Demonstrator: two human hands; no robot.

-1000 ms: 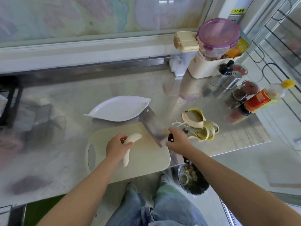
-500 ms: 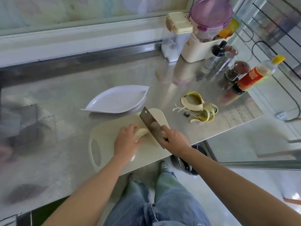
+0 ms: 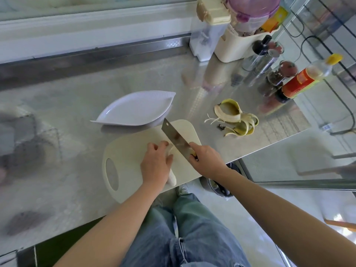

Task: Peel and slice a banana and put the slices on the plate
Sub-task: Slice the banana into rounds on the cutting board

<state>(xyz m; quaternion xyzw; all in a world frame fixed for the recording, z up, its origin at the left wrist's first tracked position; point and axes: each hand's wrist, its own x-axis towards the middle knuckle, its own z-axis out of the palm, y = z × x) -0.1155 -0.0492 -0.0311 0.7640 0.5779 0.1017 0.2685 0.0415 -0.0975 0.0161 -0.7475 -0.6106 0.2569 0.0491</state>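
Banana is lying under my left hand — fingers curling over it — while my right hand is gripping the cleaver just beside.

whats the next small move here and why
Probably press the cleaver straight down to cut a slice: the right hand grips it with the blade over the far end of the peeled banana, which the left hand holds on the cutting board, and the plate has no slices.
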